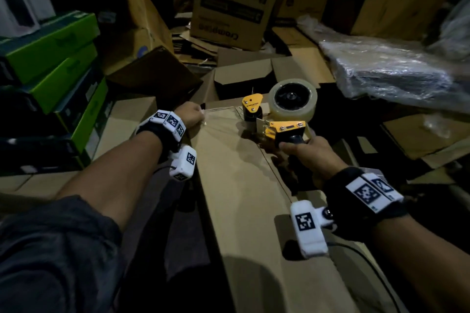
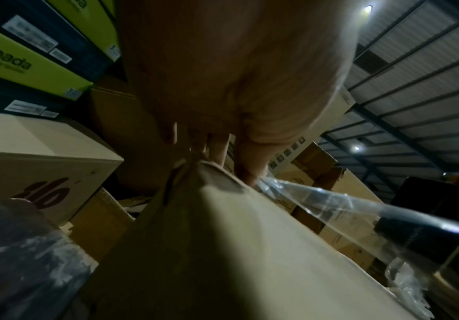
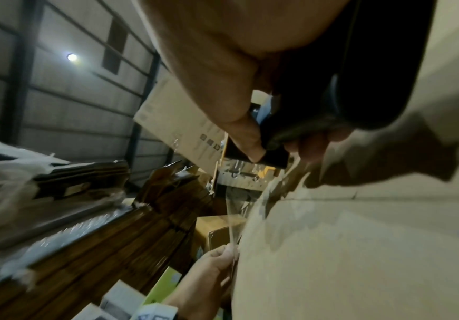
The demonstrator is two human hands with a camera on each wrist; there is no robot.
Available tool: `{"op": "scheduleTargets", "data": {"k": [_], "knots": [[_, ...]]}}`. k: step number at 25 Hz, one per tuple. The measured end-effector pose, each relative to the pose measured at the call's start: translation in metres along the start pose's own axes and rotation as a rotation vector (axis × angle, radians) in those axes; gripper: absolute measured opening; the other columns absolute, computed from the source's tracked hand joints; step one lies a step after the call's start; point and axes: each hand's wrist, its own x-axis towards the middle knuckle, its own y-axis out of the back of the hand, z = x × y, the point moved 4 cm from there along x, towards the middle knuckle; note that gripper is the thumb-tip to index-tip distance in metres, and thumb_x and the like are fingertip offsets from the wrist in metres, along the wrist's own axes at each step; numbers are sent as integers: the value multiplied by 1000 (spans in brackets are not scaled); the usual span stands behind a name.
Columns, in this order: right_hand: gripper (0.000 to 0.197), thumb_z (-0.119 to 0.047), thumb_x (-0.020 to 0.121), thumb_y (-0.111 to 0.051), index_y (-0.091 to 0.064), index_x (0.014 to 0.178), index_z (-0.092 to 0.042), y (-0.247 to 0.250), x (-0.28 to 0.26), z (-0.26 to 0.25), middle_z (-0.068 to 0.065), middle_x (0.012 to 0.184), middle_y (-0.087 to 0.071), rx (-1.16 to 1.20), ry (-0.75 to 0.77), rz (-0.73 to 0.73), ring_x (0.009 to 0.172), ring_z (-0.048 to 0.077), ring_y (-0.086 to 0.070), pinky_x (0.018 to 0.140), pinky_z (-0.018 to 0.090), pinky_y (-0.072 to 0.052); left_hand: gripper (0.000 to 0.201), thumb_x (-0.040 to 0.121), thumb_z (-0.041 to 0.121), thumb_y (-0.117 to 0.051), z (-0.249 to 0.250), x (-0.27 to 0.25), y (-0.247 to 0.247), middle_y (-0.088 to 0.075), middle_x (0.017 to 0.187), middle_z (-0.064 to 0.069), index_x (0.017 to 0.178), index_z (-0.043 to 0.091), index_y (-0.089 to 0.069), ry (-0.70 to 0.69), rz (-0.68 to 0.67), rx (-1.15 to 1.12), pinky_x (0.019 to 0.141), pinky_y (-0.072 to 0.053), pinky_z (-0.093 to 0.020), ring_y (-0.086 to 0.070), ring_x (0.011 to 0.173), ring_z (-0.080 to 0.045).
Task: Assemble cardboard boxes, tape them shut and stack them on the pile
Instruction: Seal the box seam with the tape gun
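Looking down past our forearms, we have the cardboard box (image 1: 244,198) lying long and flat in front of us, its long axis running away from our body, with the seam (image 1: 276,173) between the flaps running that same way, slightly right of centre. Our right hand (image 1: 309,154) is wrapped firmly round the black handle of the tape dispenser (image 1: 276,114), which sits on the box top near the far end, roll uppermost. Our left hand (image 1: 190,115) is further out and to the left, at the far left corner of the box, fingers pinching the free end of the clear tape (image 1: 218,119) against the edge (the left wrist view shows the strip stretched from the fingertips across to the dispenser). So the tape spans sideways between the two hands, across the far end rather than along the seam. We judge the right hand is the one to travel, the left staying as the anchor. Beyond lie more brown cartons (image 1: 229,0), green boxes (image 1: 50,53) stacked at left and a plastic-wrapped bundle (image 1: 391,71) at right.
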Motion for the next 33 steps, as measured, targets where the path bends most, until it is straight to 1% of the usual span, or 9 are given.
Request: {"op": "scheduleTargets", "data": {"k": [3,6,10,16,19,21,24,29,33], "knots": [[13,-15,94,-68,-65,98,-3,-8,5,2,3,65,-65,-27,-21,64,45,8,-61,42,21,-46,33,95,14,-55,-11,17,-3,-51,73,-10,62,14,-52,-32,-9,-46,71,-34,-27,-47,69,-20],[17,-15,94,-68,-63,106,-4,-13,-1,5,6,74,-67,-36,-48,65,57,13,-64,50,24,-49,30,92,13,-58,-22,17,-2,-54,73,-15,62,10,-56,-8,-4,-99,74,-39,-32,-53,78,-28],[16,-16,93,-69,-63,99,-3,-7,-21,4,11,79,-65,-122,-49,26,64,19,-62,53,26,-50,33,97,25,-53,-32,-10,6,-67,96,-24,71,7,-62,-20,23,70,87,-47,-41,-62,92,-36],[27,-16,91,-71,-64,106,5,8,-56,8,19,86,-66,-248,19,-47,74,28,-63,64,36,-52,26,105,20,-38,-46,-77,2,-66,71,-19,88,3,-49,87,-389,-116,54,-53,-33,-65,53,-29],[25,-19,90,-72,-62,105,-1,14,-67,12,22,91,-69,-278,36,-43,76,31,-68,74,47,-58,25,104,21,-39,-40,-82,3,-67,80,-19,88,4,-48,41,-470,-158,48,-54,-31,-67,54,-27],[23,-22,90,-72,-60,103,-8,19,-73,13,17,94,-70,-332,52,-26,78,26,-70,74,45,-59,25,101,20,-45,-32,-72,8,-67,81,-16,83,5,-51,-39,-482,-192,47,-53,-30,-66,56,-21],[21,-26,90,-72,-55,99,-18,24,-83,10,10,92,-68,-406,117,34,79,23,-70,73,45,-60,25,90,25,-56,-20,-51,9,-68,70,-6,83,1,-57,-171,-600,-226,59,-49,-32,-63,56,-15],[29,-38,88,-73,-50,98,-23,19,-97,-1,5,84,-67,-560,196,144,78,23,-68,75,53,-57,81,41,72,-82,-22,-14,-2,-73,86,-7,85,7,-64,-251,-652,-126,60,-55,-25,-67,66,-12],[35,-44,88,-69,-44,103,-25,5,-105,-6,-2,86,-61,-723,175,167,81,21,-63,76,50,-56,81,43,78,-78,-24,2,-11,-73,95,-9,85,9,-67,-295,-758,17,59,-48,-24,-64,70,-11]]}}
